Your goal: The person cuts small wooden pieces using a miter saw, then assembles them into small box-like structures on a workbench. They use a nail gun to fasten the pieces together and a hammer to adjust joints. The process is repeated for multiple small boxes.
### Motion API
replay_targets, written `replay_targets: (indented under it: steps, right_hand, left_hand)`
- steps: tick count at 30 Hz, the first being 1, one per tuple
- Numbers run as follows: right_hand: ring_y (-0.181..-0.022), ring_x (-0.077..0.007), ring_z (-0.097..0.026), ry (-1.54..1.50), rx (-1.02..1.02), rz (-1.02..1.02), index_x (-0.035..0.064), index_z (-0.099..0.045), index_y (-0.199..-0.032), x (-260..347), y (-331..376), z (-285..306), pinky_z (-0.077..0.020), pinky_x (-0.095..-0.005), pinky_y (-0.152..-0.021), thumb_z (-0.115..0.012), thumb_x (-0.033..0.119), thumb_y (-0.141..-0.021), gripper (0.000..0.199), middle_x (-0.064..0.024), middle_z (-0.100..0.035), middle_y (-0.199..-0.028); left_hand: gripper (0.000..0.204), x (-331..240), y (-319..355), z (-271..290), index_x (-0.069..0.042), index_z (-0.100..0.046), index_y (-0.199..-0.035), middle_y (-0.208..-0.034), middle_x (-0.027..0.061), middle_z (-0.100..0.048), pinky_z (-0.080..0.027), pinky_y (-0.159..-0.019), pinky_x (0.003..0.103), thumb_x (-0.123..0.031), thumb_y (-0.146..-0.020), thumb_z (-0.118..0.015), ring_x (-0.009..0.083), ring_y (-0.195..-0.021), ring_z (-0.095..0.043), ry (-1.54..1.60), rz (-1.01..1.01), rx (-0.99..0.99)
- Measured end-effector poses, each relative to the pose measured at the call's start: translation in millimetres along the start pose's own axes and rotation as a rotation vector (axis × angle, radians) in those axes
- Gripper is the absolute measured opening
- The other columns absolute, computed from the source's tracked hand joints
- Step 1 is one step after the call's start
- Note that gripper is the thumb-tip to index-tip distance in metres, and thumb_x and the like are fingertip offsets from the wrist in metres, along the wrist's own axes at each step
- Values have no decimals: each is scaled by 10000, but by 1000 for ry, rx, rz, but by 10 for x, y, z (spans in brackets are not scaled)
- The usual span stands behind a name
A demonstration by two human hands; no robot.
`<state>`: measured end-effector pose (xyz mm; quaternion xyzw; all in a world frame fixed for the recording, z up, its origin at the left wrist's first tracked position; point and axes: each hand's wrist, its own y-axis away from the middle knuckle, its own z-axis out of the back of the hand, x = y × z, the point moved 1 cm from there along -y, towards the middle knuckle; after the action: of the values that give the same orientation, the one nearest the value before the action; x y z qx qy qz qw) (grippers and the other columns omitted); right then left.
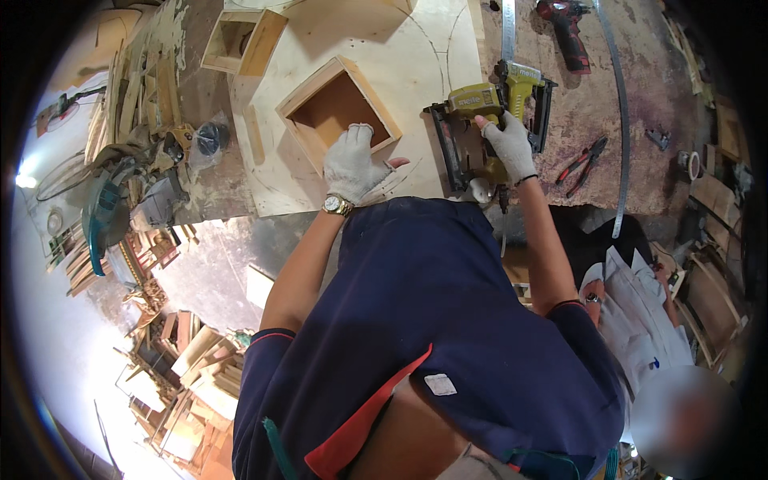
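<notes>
My left hand (352, 164), in a white work glove with a wristwatch, presses flat on the near corner of a square open wooden box frame (320, 88) that lies on a pale plywood sheet (400, 48). My right hand (508, 144), also gloved, grips the handle of a yellow and black nail gun (472, 100) resting on the bench just right of the plywood. The gun's black magazine points toward me.
A second wooden box (240, 40) sits at the far left of the plywood. A red drill (568, 28), red-handled pliers (584, 164), a long metal ruler (620, 120) and a mitre saw (120, 192) surround the bench. A person in white (640, 320) crouches at right.
</notes>
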<state>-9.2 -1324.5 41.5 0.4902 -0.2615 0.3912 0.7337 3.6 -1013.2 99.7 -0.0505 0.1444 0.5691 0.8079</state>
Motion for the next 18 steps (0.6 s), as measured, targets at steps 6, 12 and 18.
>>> replay_targets:
  steps: [6, 12, 18]
  right_hand:
    - [-1094, -430, -653, 671, -367, 308, 11, -638, -1219, 683, 551, -304, -533, -492, -926, -752, 368, -908, 487, -236, -642, -1190]
    - [-973, -415, -741, 347, -65, 327, 10, -659, -1224, 1001, 432, -1050, -561, -501, -835, -637, 445, -985, 497, -261, -747, -1050]
    - [-894, -500, -689, 659, 28, 399, 6, -634, -988, 1062, 308, -1484, -537, -561, -767, -615, 365, -971, 360, -317, -699, -907]
  left_hand:
    - [661, 154, 104, -123, -49, -624, -1069, -999, 142, -665, -546, -787, 440, -578, -750, -859, 351, -931, -676, 226, -39, -213]
    - [452, 316, 430, 157, -59, -617, -1056, -986, 133, -658, -521, -791, 460, -454, -892, -766, 373, -894, -650, 434, -216, -542]
    - [511, 978, 1275, -75, 8, -608, -1180, -1087, 174, -661, -515, -854, 438, -424, -940, -735, 320, -979, -653, 630, 330, -470]
